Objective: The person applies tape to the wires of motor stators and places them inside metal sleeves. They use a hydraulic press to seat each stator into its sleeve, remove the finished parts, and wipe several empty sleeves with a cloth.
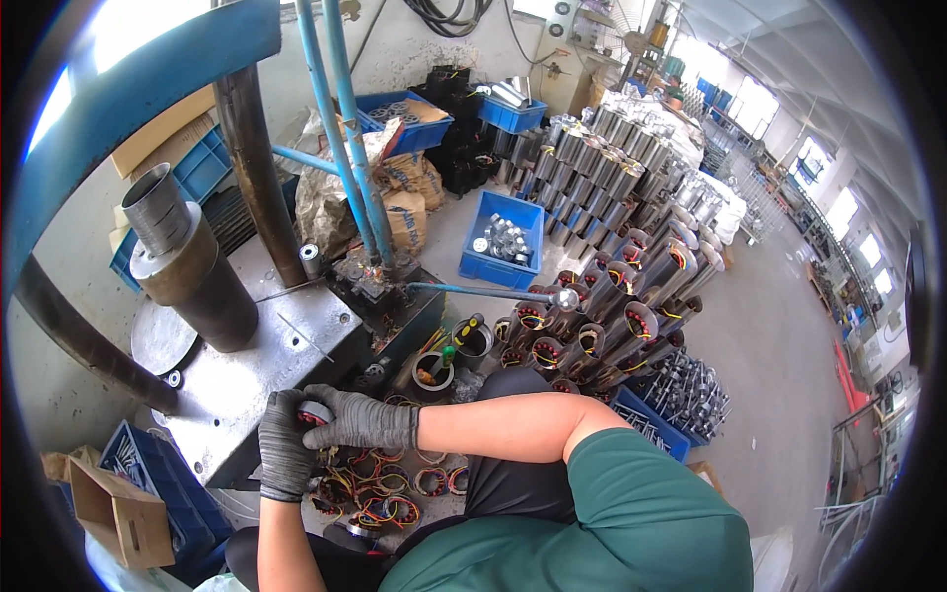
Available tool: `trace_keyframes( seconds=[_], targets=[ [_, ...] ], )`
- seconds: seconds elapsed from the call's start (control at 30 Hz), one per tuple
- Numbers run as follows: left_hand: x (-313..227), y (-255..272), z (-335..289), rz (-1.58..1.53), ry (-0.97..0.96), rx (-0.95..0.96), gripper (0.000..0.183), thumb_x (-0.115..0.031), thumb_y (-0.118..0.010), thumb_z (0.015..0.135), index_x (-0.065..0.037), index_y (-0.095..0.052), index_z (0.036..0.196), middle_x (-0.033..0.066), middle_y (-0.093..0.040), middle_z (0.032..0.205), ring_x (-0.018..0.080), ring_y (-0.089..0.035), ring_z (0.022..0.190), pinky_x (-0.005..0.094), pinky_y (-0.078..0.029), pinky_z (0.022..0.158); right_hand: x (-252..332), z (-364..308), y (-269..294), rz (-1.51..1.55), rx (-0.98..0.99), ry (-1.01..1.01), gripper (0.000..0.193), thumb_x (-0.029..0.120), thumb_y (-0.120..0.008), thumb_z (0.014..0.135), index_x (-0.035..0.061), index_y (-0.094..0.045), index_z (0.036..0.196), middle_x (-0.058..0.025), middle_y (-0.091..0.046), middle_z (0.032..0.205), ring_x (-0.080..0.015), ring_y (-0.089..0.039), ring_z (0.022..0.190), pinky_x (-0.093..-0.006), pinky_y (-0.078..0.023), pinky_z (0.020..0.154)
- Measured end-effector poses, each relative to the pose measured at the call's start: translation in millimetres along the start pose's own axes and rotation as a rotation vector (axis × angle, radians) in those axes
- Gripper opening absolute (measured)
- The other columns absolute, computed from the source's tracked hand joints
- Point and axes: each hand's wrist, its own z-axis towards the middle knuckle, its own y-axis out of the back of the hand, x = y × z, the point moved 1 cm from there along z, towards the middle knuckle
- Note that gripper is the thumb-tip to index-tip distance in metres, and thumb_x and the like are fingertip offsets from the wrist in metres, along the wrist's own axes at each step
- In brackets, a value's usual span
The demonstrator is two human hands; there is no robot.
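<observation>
beside the front edge of the steel press table (258, 380), a small stator ring (315, 414) with red parts is held between two hands in grey knitted gloves. by the left hand (284, 449) the ring is grasped from its left side, with the fingers bent; by the right hand (363, 418) it is gripped from the other side, the fingers also being curled. how firmly it is pressed cannot be told. below the hands, many wired rings (390, 481) are gathered. on the table, a thick steel cylinder (212, 291) is stood. farther right, upright steel tubes (617, 335) are grouped near a blue crate (493, 272).
</observation>
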Motion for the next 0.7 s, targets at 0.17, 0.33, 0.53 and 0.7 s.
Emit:
trace_keyframes(
  seconds=[0.17,0.33,0.53,0.7],
  targets=[
    [9.4,-0.5,0.0,-0.275,0.238,-0.039,0.036,0.006,-0.074,0.077,0.0,-0.06,0.11,0.0167,-0.066,0.097,0.0233,-0.064,0.087,0.0368,-0.054,0.08,5.4,-7.7,2.8,-0.096,-0.025,0.055,0.105,0.04,-0.089,0.073,-0.0011,-0.037,0.154,-0.0272,-0.067,0.129,-0.0365,-0.067,0.121,-0.0409,-0.052,0.106],
    [7.5,-3.7,-0.7,0.022,0.146,-0.15,0.036,0.009,-0.067,0.075,0.0,-0.063,0.109,0.0168,-0.069,0.094,0.0292,-0.067,0.085,0.0401,-0.055,0.079,0.3,-1.1,-0.3,-0.158,-0.098,0.256,0.073,0.029,-0.081,0.075,-0.0013,-0.05,0.134,-0.0276,-0.07,0.11,-0.04,-0.07,0.103,-0.0454,-0.055,0.093],
    [-8.1,11.1,-8.0,-0.43,0.205,-0.038,0.061,-0.019,-0.076,0.096,-0.002,-0.048,0.148,0.0146,-0.063,0.128,0.0246,-0.062,0.118,0.038,-0.051,0.104,-1.4,2.1,20.4,0.426,0.031,0.061,0.051,0.011,-0.072,0.083,0.0024,-0.058,0.131,-0.0054,-0.068,0.113,-0.0151,-0.064,0.102,-0.0319,-0.054,0.093],
    [-30.2,36.0,-4.0,0.043,-0.23,0.156,0.071,-0.028,-0.094,0.075,-0.01,-0.063,0.137,0.0227,-0.048,0.15,0.037,-0.055,0.135,0.0463,-0.047,0.112,15.6,0.1,41.3,0.531,0.066,-0.109,0.059,0.013,-0.069,0.085,0.0053,-0.056,0.142,-0.0057,-0.068,0.121,-0.0151,-0.067,0.107,-0.0287,-0.057,0.092]
  ],
)
